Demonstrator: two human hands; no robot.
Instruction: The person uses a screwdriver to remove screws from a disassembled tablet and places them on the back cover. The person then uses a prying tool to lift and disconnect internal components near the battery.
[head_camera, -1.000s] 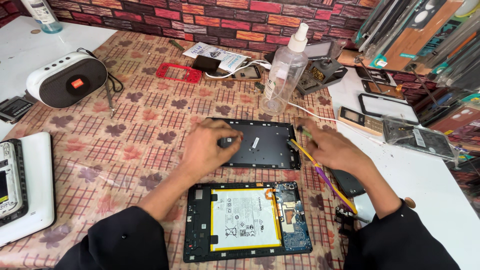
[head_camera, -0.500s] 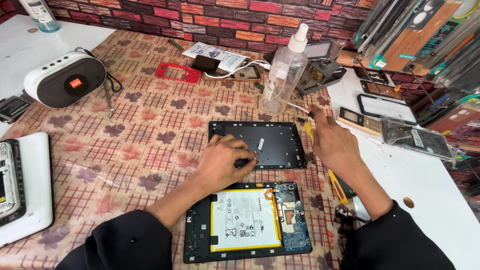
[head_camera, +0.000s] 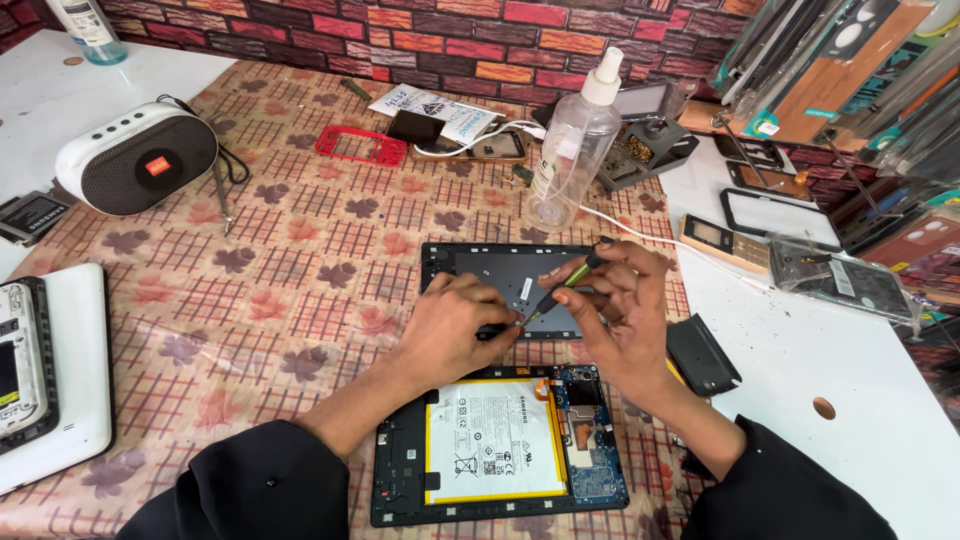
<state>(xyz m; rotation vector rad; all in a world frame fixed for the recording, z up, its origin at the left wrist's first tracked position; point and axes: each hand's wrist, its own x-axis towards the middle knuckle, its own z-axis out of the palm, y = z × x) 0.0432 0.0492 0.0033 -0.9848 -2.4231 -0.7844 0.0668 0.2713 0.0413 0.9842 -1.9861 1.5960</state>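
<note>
Head view: the left hand (head_camera: 455, 330) rests fingers-down on the dark back cover (head_camera: 505, 272), pinching a small dark part at its lower edge. The right hand (head_camera: 615, 315) grips a green-handled screwdriver (head_camera: 562, 288), tip meeting the left fingertips. The opened tablet (head_camera: 500, 445) lies just below on the patterned tabletop (head_camera: 290, 270). A spray bottle (head_camera: 575, 150) stands behind.

Prob. phone repair shop: opened tablet (head_camera: 500, 445), spare screens (head_camera: 775, 215).
</note>
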